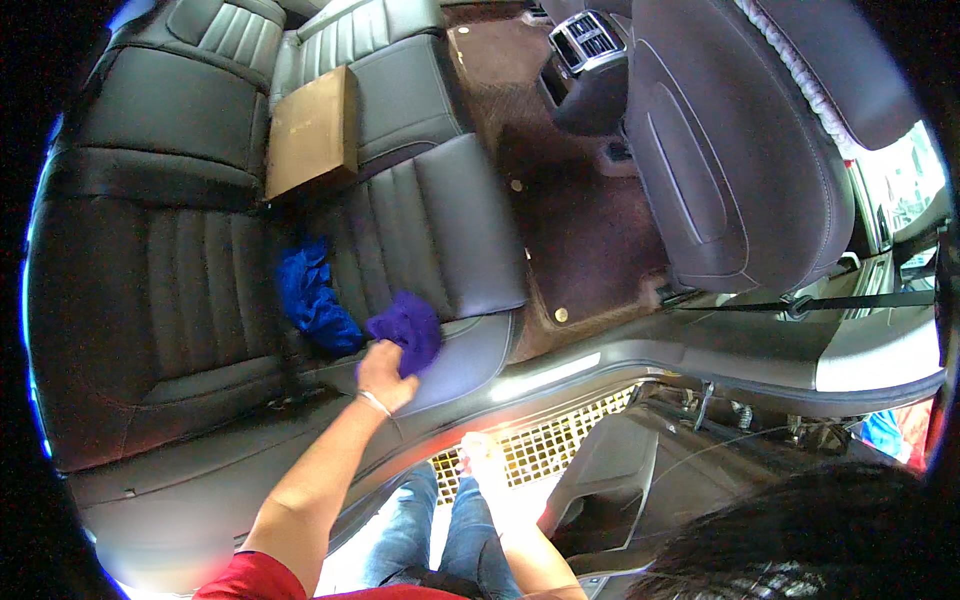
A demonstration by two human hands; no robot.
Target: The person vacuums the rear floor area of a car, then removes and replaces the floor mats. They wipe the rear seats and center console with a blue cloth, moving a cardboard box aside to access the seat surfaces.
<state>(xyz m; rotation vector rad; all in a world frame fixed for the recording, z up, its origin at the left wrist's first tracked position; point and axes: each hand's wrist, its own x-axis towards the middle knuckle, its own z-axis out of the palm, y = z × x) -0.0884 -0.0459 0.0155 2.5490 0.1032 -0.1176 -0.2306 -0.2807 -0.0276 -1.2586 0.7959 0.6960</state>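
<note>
My left hand (386,376) grips a purple cloth (411,326) and presses it to the outer side of the rear seat cushion (480,225), which is ribbed dark leather. Beside the cloth, towards the backrest, lies a crumpled blue fabric or bag (311,296); which of the two cannot be told. My right hand (480,454) hangs low near the door sill, above a yellowish floor grating. Strong light washes it out, so its fingers and anything in them cannot be made out.
A brown cardboard box (309,139) rests further along the rear seat. Brown carpet mats (577,217) cover the footwell, below the front seat's back (697,165) and the centre console vents (589,41). An open car door (607,480) stands at my right.
</note>
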